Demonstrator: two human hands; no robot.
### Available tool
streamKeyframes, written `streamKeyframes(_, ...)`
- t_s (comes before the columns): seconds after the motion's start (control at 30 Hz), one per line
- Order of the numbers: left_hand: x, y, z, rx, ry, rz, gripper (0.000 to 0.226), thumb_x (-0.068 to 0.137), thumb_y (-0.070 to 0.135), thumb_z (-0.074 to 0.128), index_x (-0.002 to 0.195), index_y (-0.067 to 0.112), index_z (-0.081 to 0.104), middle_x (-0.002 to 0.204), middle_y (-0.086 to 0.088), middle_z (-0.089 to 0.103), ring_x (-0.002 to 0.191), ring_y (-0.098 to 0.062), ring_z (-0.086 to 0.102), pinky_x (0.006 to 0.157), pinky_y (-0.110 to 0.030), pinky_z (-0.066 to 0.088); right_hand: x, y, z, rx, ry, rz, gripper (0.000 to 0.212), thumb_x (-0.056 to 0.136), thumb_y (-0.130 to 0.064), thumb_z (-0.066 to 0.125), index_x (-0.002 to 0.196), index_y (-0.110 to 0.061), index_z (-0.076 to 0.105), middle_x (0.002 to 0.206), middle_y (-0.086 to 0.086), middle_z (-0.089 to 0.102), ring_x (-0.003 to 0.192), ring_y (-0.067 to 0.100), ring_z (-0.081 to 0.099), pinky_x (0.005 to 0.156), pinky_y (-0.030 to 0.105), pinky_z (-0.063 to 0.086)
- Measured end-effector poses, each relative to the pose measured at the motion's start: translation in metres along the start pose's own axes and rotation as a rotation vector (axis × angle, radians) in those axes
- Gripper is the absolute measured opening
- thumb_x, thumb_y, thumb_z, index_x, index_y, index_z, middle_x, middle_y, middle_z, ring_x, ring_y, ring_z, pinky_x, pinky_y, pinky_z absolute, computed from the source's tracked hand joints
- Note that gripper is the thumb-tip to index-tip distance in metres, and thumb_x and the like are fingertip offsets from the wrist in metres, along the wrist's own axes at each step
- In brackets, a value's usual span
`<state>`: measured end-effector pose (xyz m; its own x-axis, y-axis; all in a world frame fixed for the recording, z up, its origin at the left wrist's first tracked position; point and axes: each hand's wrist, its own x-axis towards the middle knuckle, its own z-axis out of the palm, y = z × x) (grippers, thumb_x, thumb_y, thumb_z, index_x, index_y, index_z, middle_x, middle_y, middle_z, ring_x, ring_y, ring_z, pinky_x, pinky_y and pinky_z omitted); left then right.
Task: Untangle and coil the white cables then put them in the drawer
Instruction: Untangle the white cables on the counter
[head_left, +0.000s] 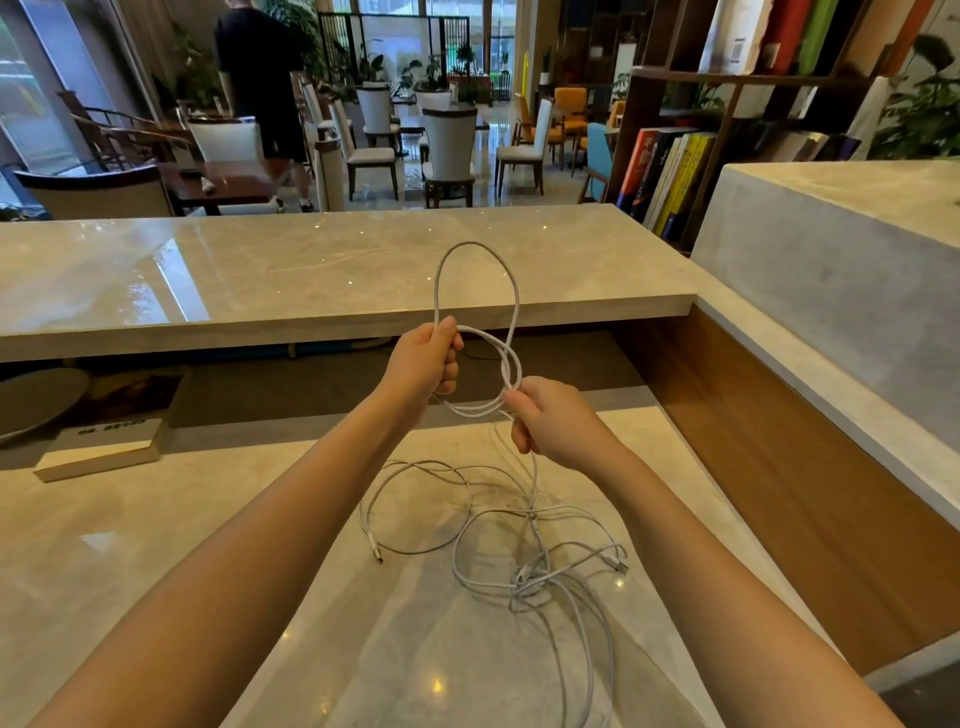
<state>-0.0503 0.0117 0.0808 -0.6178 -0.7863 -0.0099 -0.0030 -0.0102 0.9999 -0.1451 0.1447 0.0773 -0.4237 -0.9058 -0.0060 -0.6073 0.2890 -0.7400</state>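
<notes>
Lounge, daylight through tall windows (395, 36) at the back. Glossy floor (519, 200), white-backed chairs (449, 140), dark tables (228, 182), potted plants (423, 78), orange armchair (570, 101). Person in dark clothes (260, 78) stands back left. Bookshelf (675, 171) with coloured books right. Beige marble worktop (104, 545) near, light spots glinting; raised marble ledge (311, 270) along its far edge, wood panel (779, 467) on its right edge.

A single wide-angle view is taken from the person's head, aimed forward and down. The near table (156, 519) is seen from close above, with the left hand (423, 364) and right hand (550, 421) framed centrally. Chairs (449, 150) are caught far beyond, and a bookshelf (675, 171) at far right.
</notes>
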Motion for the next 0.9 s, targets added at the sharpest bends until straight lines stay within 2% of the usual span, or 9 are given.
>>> streamKeyframes(0.17, 0.013, 0.004, -0.024, -0.088, 0.045, -0.06, 0.028, 0.1, 0.03, 0.039, 0.084, 0.012, 0.052, 0.056, 0.005, 0.038, 0.044, -0.006, 0.034, 0.041, -0.017, 0.031, -0.026, 0.007, -0.023, 0.394, -0.183, -0.06, 0.032, 0.1, -0.021, 0.038, 0.089, -0.003, 0.061, 0.051, -0.001, 0.051, 0.039, 0.008, 0.036, 0.039, 0.017, 0.029)
streamKeyframes(0.27, 0.018, 0.006, -0.048, -0.261, 0.015, -0.166, 0.028, 0.097, 0.036, 0.045, 0.083, 0.013, 0.051, 0.054, 0.007, 0.033, 0.044, -0.006, 0.028, 0.04, -0.017, 0.027, -0.04, 0.023, -0.04, 0.599, -0.23, -0.114, 0.032, 0.099, -0.022, 0.038, 0.082, -0.006, 0.06, 0.049, -0.001, 0.046, 0.041, 0.01, 0.031, 0.041, 0.02, 0.026)
streamKeyframes(0.4, 0.018, 0.011, -0.054, -0.552, 0.009, -0.221, 0.031, 0.094, 0.041, 0.049, 0.084, 0.012, 0.05, 0.051, 0.007, 0.03, 0.041, -0.005, 0.024, 0.037, -0.015, 0.023, -0.045, 0.051, -0.043, 0.681, -0.261, -0.094, 0.032, 0.094, -0.029, 0.041, 0.077, -0.009, 0.061, 0.051, 0.0, 0.047, 0.047, 0.012, 0.037, 0.049, 0.021, 0.034)
streamKeyframes(0.53, 0.02, 0.015, -0.06, -0.795, 0.026, -0.255, 0.041, 0.095, 0.045, 0.044, 0.082, 0.008, 0.051, 0.045, 0.007, 0.03, 0.035, -0.005, 0.026, 0.034, -0.016, 0.021, -0.051, 0.078, -0.038, 0.49, -0.295, -0.051, 0.033, 0.098, -0.022, 0.04, 0.078, -0.01, 0.064, 0.063, -0.001, 0.054, 0.061, 0.009, 0.048, 0.06, 0.016, 0.04)
streamKeyframes(0.63, 0.017, 0.012, -0.058, -0.863, -0.006, -0.247, 0.031, 0.097, 0.034, 0.044, 0.084, 0.007, 0.05, 0.045, 0.006, 0.032, 0.035, -0.006, 0.026, 0.034, -0.016, 0.021, -0.05, 0.092, -0.029, 0.348, -0.312, 0.037, 0.03, 0.097, -0.025, 0.045, 0.084, -0.015, 0.071, 0.073, -0.006, 0.062, 0.071, 0.005, 0.054, 0.067, 0.014, 0.041)
streamKeyframes(0.7, 0.014, 0.007, -0.052, -0.836, -0.03, -0.23, 0.025, 0.097, 0.028, 0.044, 0.085, 0.007, 0.05, 0.047, 0.006, 0.032, 0.036, -0.005, 0.027, 0.036, -0.015, 0.021, -0.045, 0.094, -0.021, 0.201, -0.341, 0.082, 0.025, 0.095, -0.027, 0.05, 0.092, -0.021, 0.074, 0.088, -0.008, 0.067, 0.084, 0.001, 0.059, 0.076, 0.013, 0.043)
streamKeyframes(0.77, 0.011, 0.003, -0.046, -0.733, -0.035, -0.216, 0.024, 0.098, 0.027, 0.043, 0.085, 0.008, 0.051, 0.049, 0.007, 0.031, 0.038, -0.005, 0.026, 0.037, -0.015, 0.021, -0.039, 0.089, -0.015, 0.033, -0.359, 0.066, 0.02, 0.093, -0.028, 0.054, 0.103, -0.025, 0.071, 0.103, -0.007, 0.066, 0.098, 0.007, 0.058, 0.085, 0.02, 0.045)
streamKeyframes(0.83, 0.008, 0.002, -0.04, -0.629, -0.04, -0.192, 0.024, 0.098, 0.026, 0.043, 0.084, 0.009, 0.051, 0.049, 0.007, 0.031, 0.039, -0.005, 0.026, 0.037, -0.016, 0.022, -0.032, 0.075, -0.012, -0.08, -0.354, 0.015, 0.025, 0.091, -0.031, 0.057, 0.114, -0.026, 0.065, 0.108, -0.009, 0.062, 0.098, 0.011, 0.056, 0.082, 0.022, 0.045)
streamKeyframes(0.9, 0.005, 0.003, -0.033, -0.544, -0.049, -0.144, 0.022, 0.098, 0.024, 0.044, 0.084, 0.009, 0.052, 0.051, 0.006, 0.032, 0.04, -0.005, 0.027, 0.037, -0.016, 0.024, -0.025, 0.056, -0.01, -0.129, -0.299, -0.051, 0.028, 0.092, -0.036, 0.055, 0.117, -0.025, 0.063, 0.101, -0.015, 0.058, 0.091, 0.005, 0.054, 0.076, 0.019, 0.043)
